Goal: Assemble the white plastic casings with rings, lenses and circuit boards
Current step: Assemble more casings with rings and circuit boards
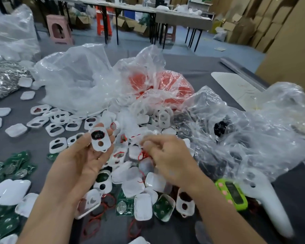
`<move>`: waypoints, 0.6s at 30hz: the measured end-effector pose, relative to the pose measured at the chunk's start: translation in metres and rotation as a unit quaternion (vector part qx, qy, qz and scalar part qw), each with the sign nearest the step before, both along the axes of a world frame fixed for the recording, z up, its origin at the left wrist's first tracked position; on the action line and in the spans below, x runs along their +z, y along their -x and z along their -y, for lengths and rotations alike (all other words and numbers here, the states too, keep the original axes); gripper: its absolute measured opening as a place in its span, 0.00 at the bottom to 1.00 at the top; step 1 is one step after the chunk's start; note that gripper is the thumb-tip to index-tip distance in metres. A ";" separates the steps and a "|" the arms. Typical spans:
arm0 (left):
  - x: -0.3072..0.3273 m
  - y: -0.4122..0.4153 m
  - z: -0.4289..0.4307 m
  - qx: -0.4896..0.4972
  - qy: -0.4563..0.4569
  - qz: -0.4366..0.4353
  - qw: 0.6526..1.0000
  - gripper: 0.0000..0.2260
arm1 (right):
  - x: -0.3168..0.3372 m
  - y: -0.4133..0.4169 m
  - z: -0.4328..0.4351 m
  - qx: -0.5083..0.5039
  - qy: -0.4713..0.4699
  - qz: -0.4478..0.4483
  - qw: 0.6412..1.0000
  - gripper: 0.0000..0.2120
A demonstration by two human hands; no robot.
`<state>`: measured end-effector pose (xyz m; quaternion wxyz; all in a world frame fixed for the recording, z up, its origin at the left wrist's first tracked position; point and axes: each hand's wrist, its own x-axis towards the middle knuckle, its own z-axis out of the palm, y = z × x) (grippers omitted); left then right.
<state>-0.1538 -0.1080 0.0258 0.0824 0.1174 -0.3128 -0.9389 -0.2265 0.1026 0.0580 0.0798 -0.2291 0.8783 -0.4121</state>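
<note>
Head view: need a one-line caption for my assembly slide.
Left hand holds a white casing over a table strewn with casings and circuit boards; right hand blurred alongside.

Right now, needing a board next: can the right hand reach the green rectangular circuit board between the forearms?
Probably yes: the green circuit board lies uncovered near the right hand, though its fingers seem occupied.

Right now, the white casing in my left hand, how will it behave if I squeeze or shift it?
The white casing probably feels light: the left hand holds it with fingertips alone. It looks like a thin shell with two holes, so it may flex if squeezed. Flat-sided, it is unlikely to roll.
</note>
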 end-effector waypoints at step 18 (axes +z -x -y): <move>-0.003 0.001 0.005 0.003 -0.015 0.004 1.000 0.13 | -0.016 0.134 -0.007 -0.103 -0.313 -0.122 0.936 0.13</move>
